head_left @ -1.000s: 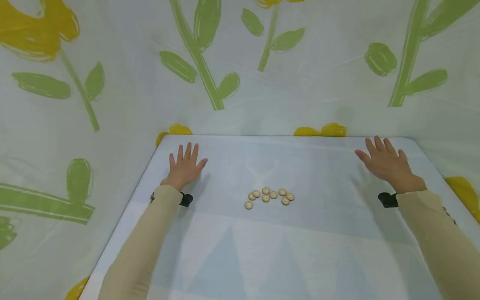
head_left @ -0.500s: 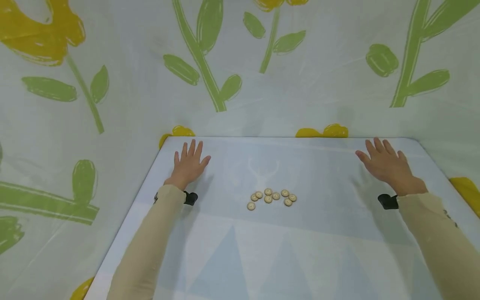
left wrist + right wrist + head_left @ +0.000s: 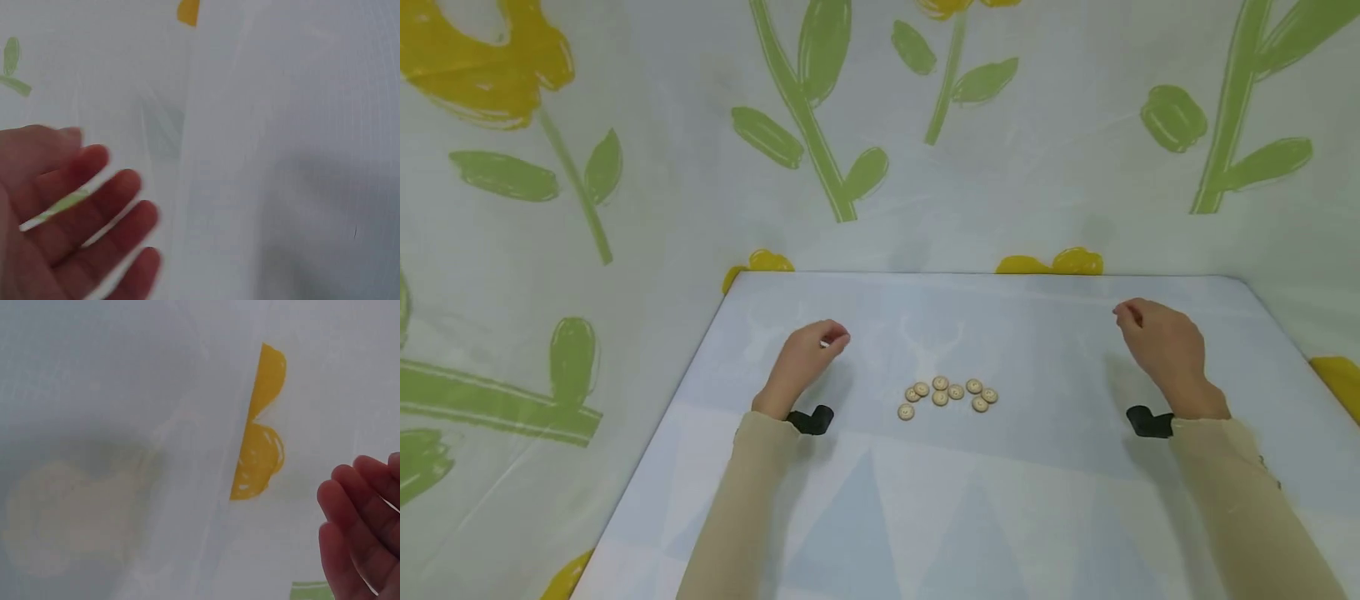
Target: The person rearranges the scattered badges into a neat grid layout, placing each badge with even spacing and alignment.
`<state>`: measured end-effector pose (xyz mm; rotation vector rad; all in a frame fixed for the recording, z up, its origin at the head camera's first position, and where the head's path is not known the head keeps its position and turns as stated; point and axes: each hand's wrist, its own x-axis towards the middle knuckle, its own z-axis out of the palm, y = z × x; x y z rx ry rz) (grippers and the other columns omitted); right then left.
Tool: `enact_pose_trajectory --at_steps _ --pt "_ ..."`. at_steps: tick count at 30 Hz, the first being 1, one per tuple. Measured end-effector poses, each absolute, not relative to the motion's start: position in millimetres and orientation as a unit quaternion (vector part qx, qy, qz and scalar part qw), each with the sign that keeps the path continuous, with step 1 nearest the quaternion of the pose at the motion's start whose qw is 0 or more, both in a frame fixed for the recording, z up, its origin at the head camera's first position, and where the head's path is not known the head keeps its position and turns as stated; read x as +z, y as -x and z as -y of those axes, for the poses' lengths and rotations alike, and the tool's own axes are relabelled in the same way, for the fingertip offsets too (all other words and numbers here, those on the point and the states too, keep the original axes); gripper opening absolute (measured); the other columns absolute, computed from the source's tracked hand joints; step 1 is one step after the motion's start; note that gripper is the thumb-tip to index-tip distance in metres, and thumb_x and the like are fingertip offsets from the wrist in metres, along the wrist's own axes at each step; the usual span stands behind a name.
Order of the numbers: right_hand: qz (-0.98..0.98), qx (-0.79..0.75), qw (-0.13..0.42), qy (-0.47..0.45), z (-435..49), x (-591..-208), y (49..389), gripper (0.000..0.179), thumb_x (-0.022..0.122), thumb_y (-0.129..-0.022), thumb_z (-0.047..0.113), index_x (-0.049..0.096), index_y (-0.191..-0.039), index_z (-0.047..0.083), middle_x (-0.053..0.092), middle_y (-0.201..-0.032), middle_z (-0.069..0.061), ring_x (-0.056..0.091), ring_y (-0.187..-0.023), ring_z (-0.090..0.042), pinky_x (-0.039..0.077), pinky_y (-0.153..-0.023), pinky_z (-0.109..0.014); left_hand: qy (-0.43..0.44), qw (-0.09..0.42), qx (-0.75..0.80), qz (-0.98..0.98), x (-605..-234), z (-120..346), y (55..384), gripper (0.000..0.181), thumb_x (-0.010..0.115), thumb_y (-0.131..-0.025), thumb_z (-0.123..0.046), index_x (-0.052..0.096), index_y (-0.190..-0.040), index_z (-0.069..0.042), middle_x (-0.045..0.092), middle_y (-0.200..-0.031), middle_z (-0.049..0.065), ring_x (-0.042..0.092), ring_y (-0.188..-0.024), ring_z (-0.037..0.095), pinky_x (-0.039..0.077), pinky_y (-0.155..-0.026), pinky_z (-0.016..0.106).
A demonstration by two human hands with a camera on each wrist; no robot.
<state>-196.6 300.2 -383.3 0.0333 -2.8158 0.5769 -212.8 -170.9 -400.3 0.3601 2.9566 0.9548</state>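
Note:
Several pale round buttons (image 3: 940, 398) lie in a loose cluster at the middle of the table, some touching. My left hand (image 3: 803, 358) hovers to their left, fingers loosely bent and the thumb near the index fingertip. Nothing shows between its fingers (image 3: 112, 200) in the left wrist view. Farther off, to the right of the buttons, my right hand (image 3: 1168, 350) hovers with fingers loosely curled. Its fingertips (image 3: 337, 500) show bare in the right wrist view, with the thumb mostly out of frame. Neither hand touches a button.
A pale cloth with blue triangles covers the table (image 3: 985, 517). Behind and to the left hangs a white curtain (image 3: 670, 125) printed with green leaves and yellow flowers. Each wrist carries a black strap, the left strap (image 3: 812, 420) and the right strap (image 3: 1150, 422).
Both hands have gone from spread, straight fingers to loosely curled ones and drawn back towards the body. The left hand has also shifted right, nearer the buttons. The buttons stay in place.

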Motion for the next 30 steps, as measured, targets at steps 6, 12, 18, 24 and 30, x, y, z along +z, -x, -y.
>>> enact_pose_trajectory --at_steps 6,12,18,24,30 --pt "0.960 0.258 0.093 -0.060 -273 -403 193 0.033 0.044 -0.094 0.028 0.060 -0.105 0.002 0.064 -0.086 -0.012 0.055 -0.073 -0.022 0.043 -0.060 -0.035 -0.137 0.144 0.283 -0.939 -416 141 195 0.017 0.059 -0.085 -0.035 0.061 -0.091 -0.019 0.057 -0.098 -0.003 0.050 -0.091 0.015 0.041 -0.082 0.033" --pt "0.949 0.301 0.031 -0.091 -236 -415 196 0.030 0.046 -0.093 0.027 0.057 -0.113 0.008 0.063 -0.096 -0.007 0.055 -0.083 -0.020 0.046 -0.069 -0.038 -0.199 0.146 0.225 -0.943 -428 113 184 0.024 0.067 -0.077 -0.038 0.060 -0.090 -0.019 0.040 -0.130 0.011 0.033 -0.120 0.031 0.030 -0.096 0.044" --pt "0.937 0.330 0.000 -0.113 -193 -424 198 0.029 0.051 -0.091 0.026 0.057 -0.115 0.011 0.061 -0.098 -0.003 0.054 -0.085 -0.019 0.046 -0.071 -0.035 -0.202 0.132 0.189 -0.952 -436 105 181 0.030 0.071 -0.072 -0.042 0.057 -0.089 -0.021 0.026 -0.140 0.012 0.019 -0.129 0.032 0.021 -0.101 0.046" --pt "0.926 0.351 -0.016 -0.141 -158 -428 201 0.028 0.054 -0.089 0.024 0.058 -0.114 0.010 0.062 -0.098 -0.003 0.055 -0.087 -0.020 0.046 -0.074 -0.037 -0.201 0.115 0.202 -0.952 -440 103 183 0.025 0.070 -0.074 -0.037 0.057 -0.087 -0.021 0.026 -0.140 0.012 0.018 -0.129 0.032 0.019 -0.102 0.044" --pt "0.921 0.347 -0.044 -0.170 -134 -431 202 0.030 0.056 -0.088 0.026 0.059 -0.114 0.012 0.061 -0.099 0.000 0.055 -0.088 -0.018 0.045 -0.077 -0.036 -0.192 0.097 0.210 -0.954 -446 99 186 0.020 0.070 -0.075 -0.034 0.059 -0.086 -0.021 0.029 -0.138 0.011 0.020 -0.128 0.032 0.019 -0.103 0.044"
